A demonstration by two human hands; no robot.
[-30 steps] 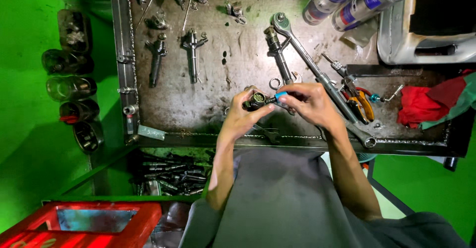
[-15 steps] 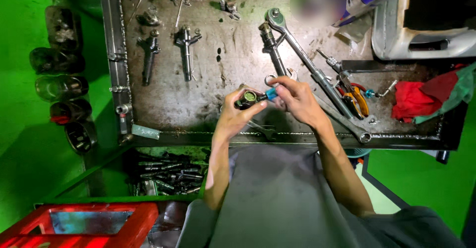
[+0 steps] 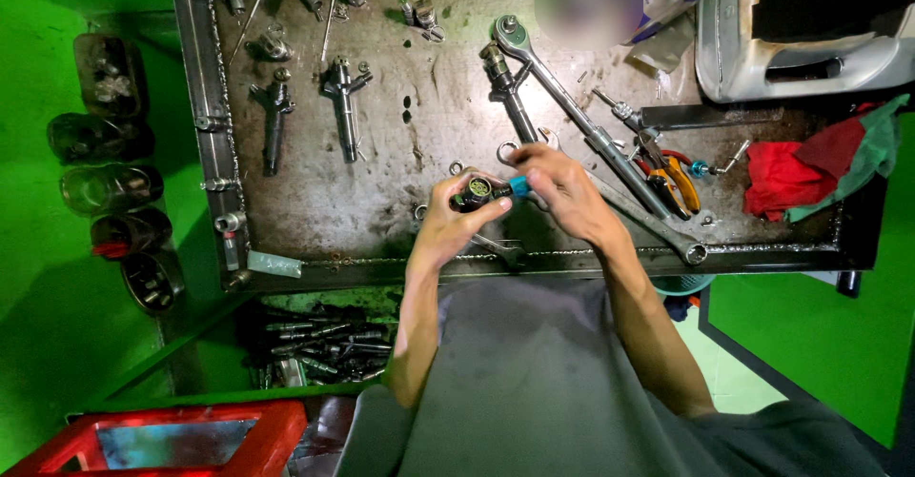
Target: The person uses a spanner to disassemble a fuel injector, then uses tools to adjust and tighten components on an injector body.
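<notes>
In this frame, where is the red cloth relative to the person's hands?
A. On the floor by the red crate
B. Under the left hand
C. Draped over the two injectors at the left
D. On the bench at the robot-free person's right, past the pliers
D. The red cloth lies on the metal bench to the right of both hands, beyond the orange-handled pliers, while the left hand and right hand hold a small dark part at the bench's middle.

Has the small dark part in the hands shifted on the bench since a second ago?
No. The small dark part, pinched by left hand and right hand, lies as before just below-left of the long ratchet wrench; only the camera moved.

Head view straight down, workbench (image 3: 381, 210) near
</notes>
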